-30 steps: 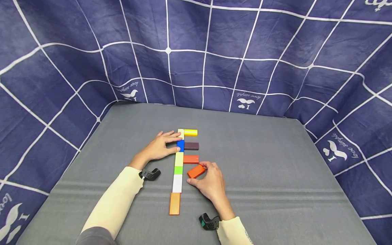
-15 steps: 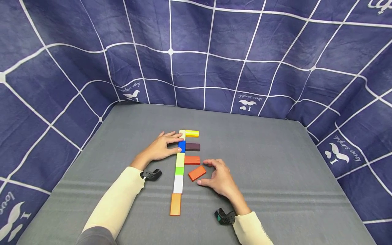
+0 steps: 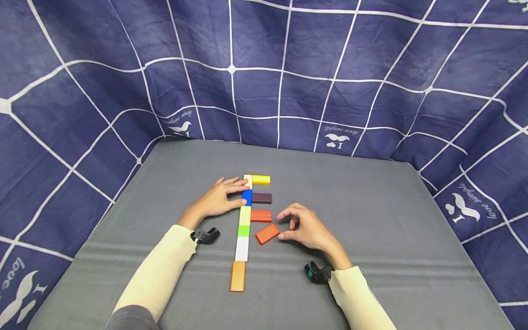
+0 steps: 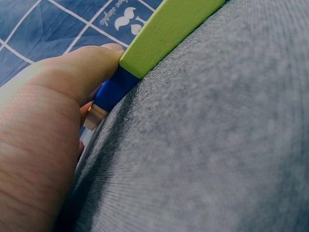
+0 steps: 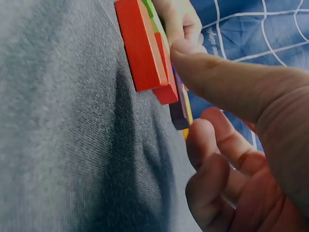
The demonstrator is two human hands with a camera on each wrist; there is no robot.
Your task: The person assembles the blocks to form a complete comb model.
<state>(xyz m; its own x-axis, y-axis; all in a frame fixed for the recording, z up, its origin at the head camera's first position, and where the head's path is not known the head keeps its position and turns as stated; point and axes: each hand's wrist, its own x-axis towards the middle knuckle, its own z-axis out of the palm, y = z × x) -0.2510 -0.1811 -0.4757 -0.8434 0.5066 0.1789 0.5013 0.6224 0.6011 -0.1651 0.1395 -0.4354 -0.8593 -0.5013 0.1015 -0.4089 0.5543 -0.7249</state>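
My left hand (image 3: 217, 198) rests with fairly straight fingers on the far part of a line of blocks. Its thumb touches the blue block (image 3: 247, 197) close to the yellow-green block (image 4: 166, 36); the fingers reach the cream block (image 3: 248, 178). To the right of the line lies a loose orange-red block (image 3: 267, 234), set at a slant and apart from the line. Beside its right end hovers my right hand (image 3: 307, 227), fingers loosely bent and holding nothing. Just beyond the loose block, a red block (image 3: 261, 216) sticks out from the line.
Toward me the line continues with a green block (image 3: 243, 230), a white block (image 3: 242, 249) and an orange block (image 3: 237, 276). A dark purple block (image 3: 261, 198) and a yellow block (image 3: 261, 179) branch off rightward. A blue curtain (image 3: 255, 91) backs the grey table (image 3: 371, 206).
My right hand has let go of the orange-red block and drawn away to the right. The block stays slanted on the table. My left hand keeps its place on the line.
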